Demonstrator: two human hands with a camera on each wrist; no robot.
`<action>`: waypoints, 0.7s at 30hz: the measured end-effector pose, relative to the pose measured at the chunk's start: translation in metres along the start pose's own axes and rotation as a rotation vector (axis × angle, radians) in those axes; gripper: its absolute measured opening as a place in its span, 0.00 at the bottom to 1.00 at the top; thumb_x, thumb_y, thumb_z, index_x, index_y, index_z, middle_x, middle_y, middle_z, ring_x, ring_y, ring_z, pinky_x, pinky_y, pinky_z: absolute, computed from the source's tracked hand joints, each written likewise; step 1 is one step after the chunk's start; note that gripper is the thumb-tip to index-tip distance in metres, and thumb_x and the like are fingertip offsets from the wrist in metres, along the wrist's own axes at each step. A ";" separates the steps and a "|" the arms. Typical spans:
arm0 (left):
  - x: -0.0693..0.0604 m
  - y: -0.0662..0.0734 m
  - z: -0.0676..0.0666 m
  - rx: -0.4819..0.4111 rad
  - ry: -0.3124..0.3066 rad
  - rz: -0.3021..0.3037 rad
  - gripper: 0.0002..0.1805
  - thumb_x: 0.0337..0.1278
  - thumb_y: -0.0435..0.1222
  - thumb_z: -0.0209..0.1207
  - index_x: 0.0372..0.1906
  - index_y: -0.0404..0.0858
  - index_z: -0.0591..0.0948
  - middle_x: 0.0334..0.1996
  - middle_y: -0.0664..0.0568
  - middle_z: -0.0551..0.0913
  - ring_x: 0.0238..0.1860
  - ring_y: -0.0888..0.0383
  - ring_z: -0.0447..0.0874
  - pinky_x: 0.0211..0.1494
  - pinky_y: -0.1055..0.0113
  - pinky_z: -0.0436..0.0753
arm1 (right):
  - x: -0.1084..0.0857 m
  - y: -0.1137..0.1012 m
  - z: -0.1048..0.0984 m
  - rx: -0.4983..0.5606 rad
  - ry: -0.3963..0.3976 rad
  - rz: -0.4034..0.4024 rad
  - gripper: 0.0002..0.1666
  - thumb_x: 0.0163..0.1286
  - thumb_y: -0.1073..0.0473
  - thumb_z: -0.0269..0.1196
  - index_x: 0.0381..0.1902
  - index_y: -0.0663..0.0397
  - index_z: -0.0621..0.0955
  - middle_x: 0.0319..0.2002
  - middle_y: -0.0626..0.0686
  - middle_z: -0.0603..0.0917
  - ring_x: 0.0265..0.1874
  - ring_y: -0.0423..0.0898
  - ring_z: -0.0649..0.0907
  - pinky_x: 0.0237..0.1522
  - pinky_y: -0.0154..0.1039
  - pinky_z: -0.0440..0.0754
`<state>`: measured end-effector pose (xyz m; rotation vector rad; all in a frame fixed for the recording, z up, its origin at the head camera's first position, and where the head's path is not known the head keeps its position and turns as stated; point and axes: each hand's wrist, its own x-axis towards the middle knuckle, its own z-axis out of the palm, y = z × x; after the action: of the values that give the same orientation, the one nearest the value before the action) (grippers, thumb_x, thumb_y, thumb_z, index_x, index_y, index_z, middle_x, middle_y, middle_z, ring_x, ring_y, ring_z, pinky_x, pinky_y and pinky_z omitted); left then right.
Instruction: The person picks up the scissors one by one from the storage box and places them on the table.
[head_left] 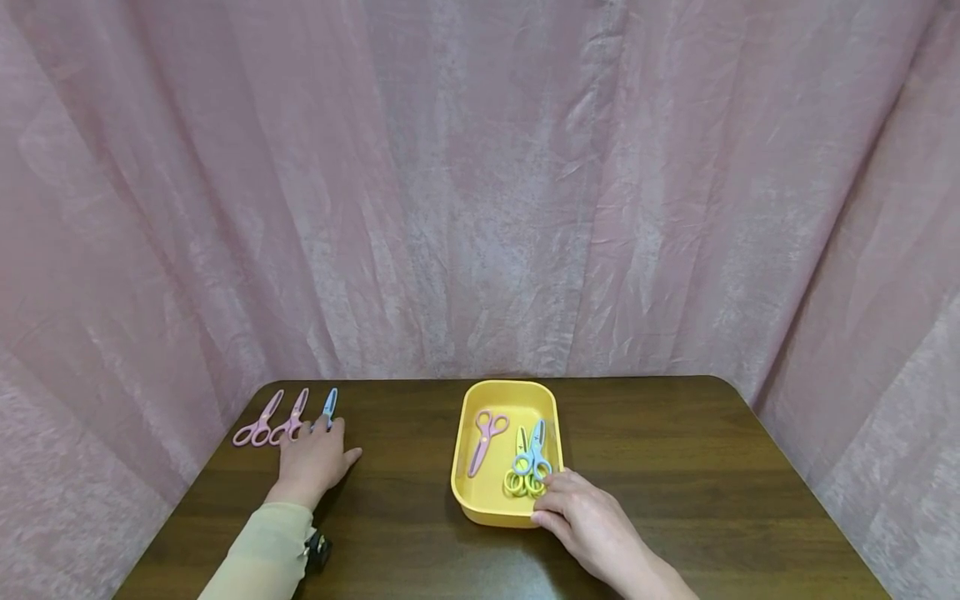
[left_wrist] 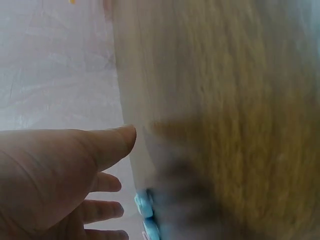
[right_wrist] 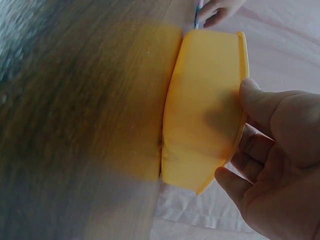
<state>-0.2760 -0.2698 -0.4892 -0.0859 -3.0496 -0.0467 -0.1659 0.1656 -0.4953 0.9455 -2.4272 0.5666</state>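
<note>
My left hand (head_left: 313, 458) reaches over a pair of blue scissors (head_left: 330, 402), its fingers fairly straight and the thumb held apart. In the left wrist view the fingertips are close above the blue scissors (left_wrist: 145, 202); contact is not plain. Two pairs of pink scissors, one at the far left (head_left: 264, 419) and one beside the fingers (head_left: 297, 406), lie alongside. My right hand (head_left: 592, 521) grips the near right corner of a yellow plastic bin (right_wrist: 207, 107) by its rim. Inside the bin are pink scissors (head_left: 486, 440), yellow-green scissors (head_left: 521, 437) and blue scissors (head_left: 537, 442) partly over the yellow-green ones.
The dark wooden table (head_left: 405, 467) has rounded far corners. Pink curtains (head_left: 480, 192) hang behind it and at both sides. A dark device (head_left: 318, 552) is on the left wrist, below the pale sleeve (head_left: 266, 546).
</note>
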 end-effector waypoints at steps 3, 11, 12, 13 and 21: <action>-0.003 0.007 -0.003 -0.003 0.017 0.013 0.38 0.76 0.53 0.67 0.74 0.29 0.76 0.73 0.25 0.73 0.74 0.22 0.69 0.71 0.18 0.63 | 0.000 0.000 0.000 -0.002 0.003 -0.004 0.10 0.69 0.55 0.78 0.29 0.38 0.87 0.40 0.37 0.88 0.54 0.48 0.88 0.57 0.48 0.88; -0.005 0.028 -0.007 -0.011 0.038 0.060 0.39 0.78 0.54 0.65 0.78 0.31 0.74 0.78 0.31 0.72 0.78 0.26 0.66 0.73 0.18 0.60 | -0.001 0.001 0.000 -0.008 0.014 -0.010 0.10 0.69 0.55 0.78 0.30 0.38 0.88 0.40 0.37 0.88 0.54 0.48 0.88 0.57 0.49 0.88; -0.005 0.031 -0.007 -0.011 0.038 0.064 0.39 0.79 0.54 0.64 0.79 0.31 0.74 0.78 0.32 0.72 0.79 0.26 0.66 0.73 0.18 0.60 | -0.001 0.001 0.000 -0.008 0.016 -0.012 0.10 0.69 0.55 0.78 0.30 0.38 0.88 0.40 0.37 0.89 0.54 0.48 0.88 0.56 0.49 0.88; -0.006 0.033 -0.008 -0.013 0.038 0.067 0.39 0.79 0.54 0.64 0.79 0.31 0.73 0.78 0.32 0.72 0.79 0.26 0.65 0.74 0.18 0.60 | -0.001 0.001 0.000 -0.008 0.016 -0.013 0.10 0.69 0.55 0.78 0.30 0.38 0.88 0.40 0.37 0.89 0.54 0.48 0.88 0.56 0.49 0.88; -0.013 0.053 -0.014 -0.024 0.058 0.093 0.39 0.79 0.54 0.64 0.79 0.33 0.74 0.79 0.34 0.72 0.80 0.28 0.65 0.74 0.19 0.60 | -0.001 0.004 0.003 -0.011 0.017 -0.029 0.10 0.70 0.54 0.78 0.30 0.37 0.88 0.40 0.38 0.88 0.54 0.48 0.88 0.56 0.49 0.88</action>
<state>-0.2590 -0.2179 -0.4744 -0.2240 -2.9829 -0.0781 -0.1686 0.1671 -0.4995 0.9666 -2.3953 0.5487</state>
